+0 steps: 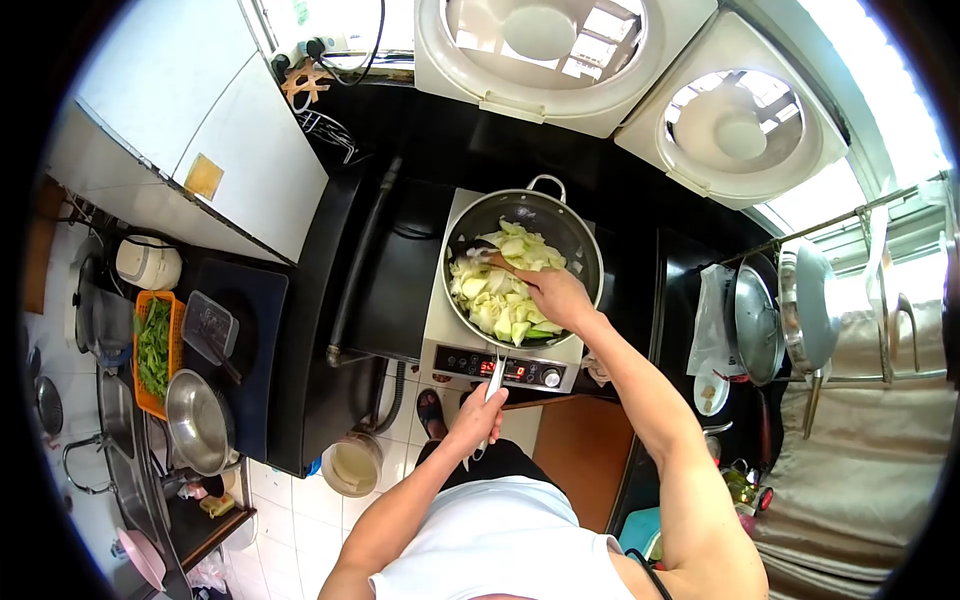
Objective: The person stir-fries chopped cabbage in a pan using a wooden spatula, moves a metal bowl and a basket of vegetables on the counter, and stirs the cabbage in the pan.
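Left hand's wrapped snug round the pan handle; right hand's over the chopped veg, can't tell its grip.

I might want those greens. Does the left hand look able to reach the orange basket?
Probably not now: the left hand holds the pan handle, and the orange basket sits well off to the left.

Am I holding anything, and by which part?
Your left hand holds the pan by its long handle. Whether your right hand, over the vegetables, holds anything can't be told.
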Motion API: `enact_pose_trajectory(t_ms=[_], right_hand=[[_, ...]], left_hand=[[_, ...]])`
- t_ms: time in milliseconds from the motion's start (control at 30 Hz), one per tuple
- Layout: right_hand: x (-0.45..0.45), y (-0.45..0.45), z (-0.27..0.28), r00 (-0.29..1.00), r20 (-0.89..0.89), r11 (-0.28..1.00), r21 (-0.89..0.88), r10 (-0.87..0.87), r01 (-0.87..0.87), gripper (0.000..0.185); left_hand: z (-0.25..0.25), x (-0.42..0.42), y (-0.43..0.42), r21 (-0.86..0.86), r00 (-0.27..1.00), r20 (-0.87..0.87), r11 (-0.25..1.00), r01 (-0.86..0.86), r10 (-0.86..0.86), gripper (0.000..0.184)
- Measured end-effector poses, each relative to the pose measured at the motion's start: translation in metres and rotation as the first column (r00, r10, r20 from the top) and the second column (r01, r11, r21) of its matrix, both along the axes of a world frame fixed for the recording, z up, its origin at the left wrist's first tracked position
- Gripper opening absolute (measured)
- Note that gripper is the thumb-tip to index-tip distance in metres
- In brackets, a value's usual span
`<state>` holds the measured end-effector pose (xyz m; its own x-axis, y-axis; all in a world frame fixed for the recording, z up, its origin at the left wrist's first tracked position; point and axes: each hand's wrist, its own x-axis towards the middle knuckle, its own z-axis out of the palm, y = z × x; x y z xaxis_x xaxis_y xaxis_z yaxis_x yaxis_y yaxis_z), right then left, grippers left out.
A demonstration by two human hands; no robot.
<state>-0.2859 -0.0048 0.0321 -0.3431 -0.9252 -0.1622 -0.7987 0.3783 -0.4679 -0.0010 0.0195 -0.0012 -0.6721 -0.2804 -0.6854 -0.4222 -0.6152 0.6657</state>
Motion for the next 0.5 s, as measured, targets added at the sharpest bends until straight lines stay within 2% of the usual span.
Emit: enact_pose_trajectory(t_ms=[67, 100, 200, 267, 333, 433, 500], right_hand=[[0.0, 0.009, 0.019, 0.986, -0.135, 0.99, 0.12, 0.094, -0.078, 0.039], [0.0, 0.007, 0.026, 0.986, -0.133, 0.989, 0.121, 0.095, -0.079, 0.039], [0.0, 0.003, 0.031, 0.989, -0.133, 0.994, 0.094, 0.067, -0.055, 0.039], [0.007, 0.002, 0.024, 0.996, -0.06, 0.997, -0.027, 0.071, -0.072, 0.039], [0.01, 0.009, 0.013, 0.989, -0.113, 0.995, -0.014, 0.096, -0.098, 0.04], [0.012, 0.023, 0.031, 0.918, -0.314, 0.967, 0.151, 0.242, -0.204, 0.045], [0.004, 0.025, 0.039, 0.908, -0.336, 0.968, 0.088, 0.251, -0.235, 0.042]], left_hand=[[-0.002, -0.002, -0.001, 0.0, 1.0, -0.003, 1.0, -0.002, 0.002, 0.028], [-0.003, -0.002, -0.001, -0.006, 1.0, -0.005, 1.0, -0.002, 0.002, 0.029], [-0.002, 0.0, 0.0, -0.016, 1.0, 0.0, 1.0, 0.004, -0.004, 0.029], [-0.002, 0.0, 0.001, -0.021, 1.0, 0.002, 1.0, 0.008, -0.008, 0.029], [-0.003, -0.001, 0.0, -0.019, 1.0, 0.0, 1.0, 0.006, -0.006, 0.029], [-0.002, -0.001, -0.001, -0.027, 1.0, -0.013, 1.0, 0.003, -0.004, 0.031], [-0.004, -0.001, 0.001, -0.024, 1.0, -0.008, 1.0, -0.004, 0.004, 0.03]])
